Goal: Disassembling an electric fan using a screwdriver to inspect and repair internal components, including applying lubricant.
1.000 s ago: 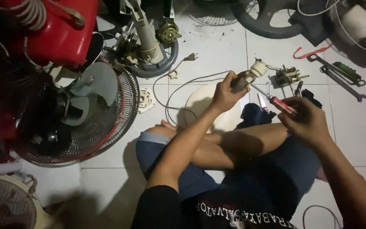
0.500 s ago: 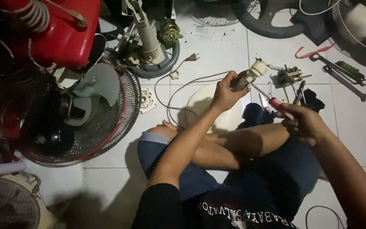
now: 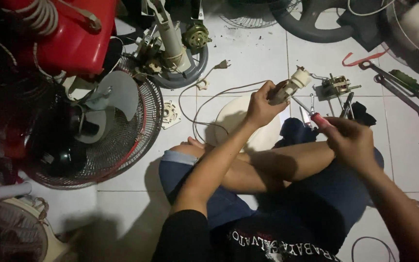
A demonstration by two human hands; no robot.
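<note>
Cream switch part (image 3: 291, 87): small pale plastic fitting with a cord trailing from it, held above the white round base plate (image 3: 233, 121) that lies on the tiled floor (image 3: 258, 53). I take that plate as my landmark for every entry below.

Left hand (image 3: 262, 104): just above the plate's upper right edge, fingers curled tight round the lower end of the switch part; its cream tip sticks out free, up and to the right.

Right hand (image 3: 350, 140): right of the plate, fingers wrapped round the red handle of a screwdriver (image 3: 311, 112). I see the shaft angled up-left, its tip close under the switch part; whether it touches I cannot tell.

White cord (image 3: 209, 99): loops over the plate's left edge and runs up to a plug (image 3: 223, 63).

Small metal motor unit (image 3: 335, 87): beyond the plate to the upper right, just past the switch part.

Wrenches (image 3: 398, 87): farther right of the plate, well apart from both hands.

Fan with grille (image 3: 117, 126): left of the plate, its wire rim near the cord loop.

Open room: I note bare tile above the plate, between the plug and the motor unit; crossed legs close off the plate's lower edge.
</note>
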